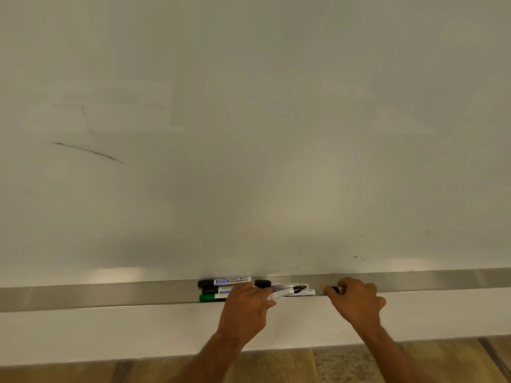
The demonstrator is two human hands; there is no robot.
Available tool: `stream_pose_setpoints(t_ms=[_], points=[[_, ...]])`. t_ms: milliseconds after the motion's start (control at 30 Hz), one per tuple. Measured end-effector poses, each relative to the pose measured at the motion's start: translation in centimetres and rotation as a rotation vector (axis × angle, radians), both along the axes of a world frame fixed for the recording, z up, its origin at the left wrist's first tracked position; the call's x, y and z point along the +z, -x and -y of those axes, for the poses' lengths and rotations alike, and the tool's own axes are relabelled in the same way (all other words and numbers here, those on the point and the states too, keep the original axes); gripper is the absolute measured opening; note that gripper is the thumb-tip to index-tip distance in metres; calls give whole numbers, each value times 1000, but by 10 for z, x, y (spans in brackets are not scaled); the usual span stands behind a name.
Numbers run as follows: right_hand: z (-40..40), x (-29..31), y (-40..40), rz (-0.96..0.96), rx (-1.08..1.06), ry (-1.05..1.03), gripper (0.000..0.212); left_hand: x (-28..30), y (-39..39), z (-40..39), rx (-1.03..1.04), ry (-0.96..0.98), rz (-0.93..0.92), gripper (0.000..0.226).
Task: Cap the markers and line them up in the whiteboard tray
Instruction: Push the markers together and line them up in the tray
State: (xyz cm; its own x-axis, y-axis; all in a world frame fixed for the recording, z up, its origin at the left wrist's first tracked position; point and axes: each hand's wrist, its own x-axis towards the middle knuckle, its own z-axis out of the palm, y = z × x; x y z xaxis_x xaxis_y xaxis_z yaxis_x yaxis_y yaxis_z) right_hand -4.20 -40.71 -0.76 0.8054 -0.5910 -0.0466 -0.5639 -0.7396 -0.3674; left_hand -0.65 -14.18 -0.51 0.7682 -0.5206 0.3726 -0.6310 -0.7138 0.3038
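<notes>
Markers lie in the whiteboard tray (110,295) near its middle: the green-capped marker (211,298) at the front edge, two black-capped ones behind. My left hand (246,305) is closed on an uncapped marker (284,292), tip to the right. My right hand (356,298) pinches a small black cap (333,288). I think I must bring the cap straight onto the tip and press until it sits tight.
</notes>
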Motion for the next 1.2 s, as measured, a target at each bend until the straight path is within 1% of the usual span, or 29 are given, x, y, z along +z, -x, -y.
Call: stream_pose_setpoints(t_ms=[67, 167, 233, 300, 333, 367, 433, 533, 567, 600, 667, 767, 867, 1100, 1200], points=[[-2, 0, -6, -43, 8, 31, 40, 1, 1, -2, 12, -4, -7, 24], [-4, 0, -8, -30, 10, 31, 36, 3, 3, -6, 29, 3, -18, 22], [-4, 1, -8, -4, 3, 8, 33, 4, 4, -9, 35, 5, -20, 22], [-6, 5, -6, 78, 5, -38, 25, 5, 5, -12, 42, 21, -30, 22], [-7, 8, -5, 150, 7, -102, 20, 6, 6, -13, 46, 27, -32, 23], [-9, 11, -3, 234, 8, -208, 17, 6, 7, -14, 52, 30, -28, 23], [-15, 19, 2, 375, -12, -476, 21, 8, 9, -15, 59, 44, -26, 24], [-28, 31, 12, 524, -51, -914, 27, 11, 13, -17, 58, 73, -23, 25], [-33, 33, 15, 566, -56, -1030, 28, 12, 15, -17, 55, 81, -14, 25], [-37, 35, 19, 602, -62, -1113, 27, 13, 16, -18, 50, 93, -4, 25], [-46, 39, 25, 653, -73, -1199, 24, 15, 21, -21, 45, 120, 9, 26], [-59, 44, 33, 708, -60, -1247, 21, 17, 25, -23, 45, 135, 18, 28], [-70, 48, 37, 724, -20, -1233, 20, 18, 30, -25, 51, 133, 19, 30], [-82, 51, 44, 689, 28, -1211, 21, 24, 39, -28, 48, 118, -22, 31], [-86, 52, 45, 664, 54, -1195, 21, 24, 44, -27, 45, 140, -39, 31]])
